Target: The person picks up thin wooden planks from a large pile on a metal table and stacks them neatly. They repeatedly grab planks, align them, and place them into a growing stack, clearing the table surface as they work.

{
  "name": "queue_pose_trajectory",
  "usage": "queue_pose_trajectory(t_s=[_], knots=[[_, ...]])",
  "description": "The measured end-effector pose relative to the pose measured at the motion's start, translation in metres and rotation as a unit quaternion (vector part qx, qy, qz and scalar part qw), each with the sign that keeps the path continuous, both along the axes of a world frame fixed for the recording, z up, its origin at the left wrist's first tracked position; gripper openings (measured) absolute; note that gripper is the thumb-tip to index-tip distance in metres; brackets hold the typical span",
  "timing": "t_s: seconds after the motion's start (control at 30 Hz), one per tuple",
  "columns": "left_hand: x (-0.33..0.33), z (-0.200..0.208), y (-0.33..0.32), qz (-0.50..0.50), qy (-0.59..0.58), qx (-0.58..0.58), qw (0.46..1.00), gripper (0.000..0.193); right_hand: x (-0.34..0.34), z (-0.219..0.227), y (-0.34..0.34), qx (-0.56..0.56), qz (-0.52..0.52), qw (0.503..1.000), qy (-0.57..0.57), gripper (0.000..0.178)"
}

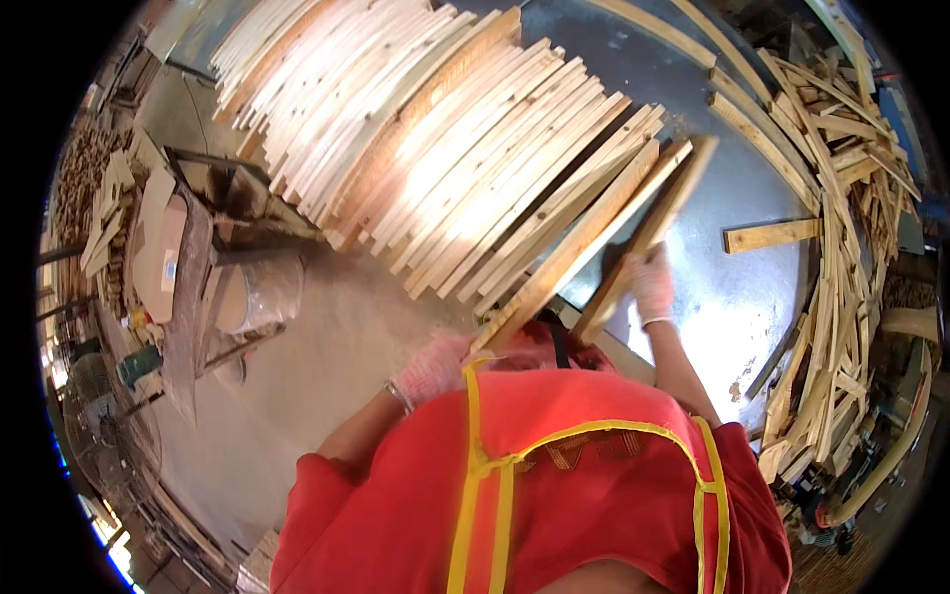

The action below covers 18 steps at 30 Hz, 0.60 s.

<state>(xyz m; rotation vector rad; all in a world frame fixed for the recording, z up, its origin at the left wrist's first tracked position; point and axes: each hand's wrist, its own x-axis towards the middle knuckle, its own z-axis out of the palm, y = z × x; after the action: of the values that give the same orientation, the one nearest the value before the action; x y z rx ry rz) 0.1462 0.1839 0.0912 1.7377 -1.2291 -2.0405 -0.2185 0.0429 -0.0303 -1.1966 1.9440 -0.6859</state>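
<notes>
My right hand (pixel 650 285), in a pale work glove, is wrapped round a wooden plank (pixel 683 185) that slants across the metal tabletop (pixel 737 297). This plank stands apart from the row, with its near end close to my waist. My left hand (pixel 435 364), also gloved, is low against my body beside the near end of another plank (pixel 554 269). Its fingers are smeared, and whether they touch that plank does not show. To the left of both planks, a long row of pale wooden boards (pixel 475 163) lies side by side, their near ends jutting past the table.
One short wood piece (pixel 772 236) lies on the table's right part. Long strips and a heap of offcuts (pixel 851 148) crowd the right edge. At left, over the concrete floor (pixel 336 327), stand a dusty metal frame (pixel 183 287) and a fan (pixel 94 416).
</notes>
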Motion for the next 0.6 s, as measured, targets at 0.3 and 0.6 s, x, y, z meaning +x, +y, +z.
queue_pose_trajectory(t_s=[0.3,0.6], knots=[[0.102,0.010,-0.048,0.119,-0.091,-0.366,0.919,0.043,0.109,0.047,0.000,-0.057,-0.065,0.990,-0.114,0.054],[0.186,-0.058,-0.123,-0.002,-0.512,-0.372,0.774,0.079,0.174,0.080,-0.050,-0.051,0.000,0.998,-0.033,0.043]])
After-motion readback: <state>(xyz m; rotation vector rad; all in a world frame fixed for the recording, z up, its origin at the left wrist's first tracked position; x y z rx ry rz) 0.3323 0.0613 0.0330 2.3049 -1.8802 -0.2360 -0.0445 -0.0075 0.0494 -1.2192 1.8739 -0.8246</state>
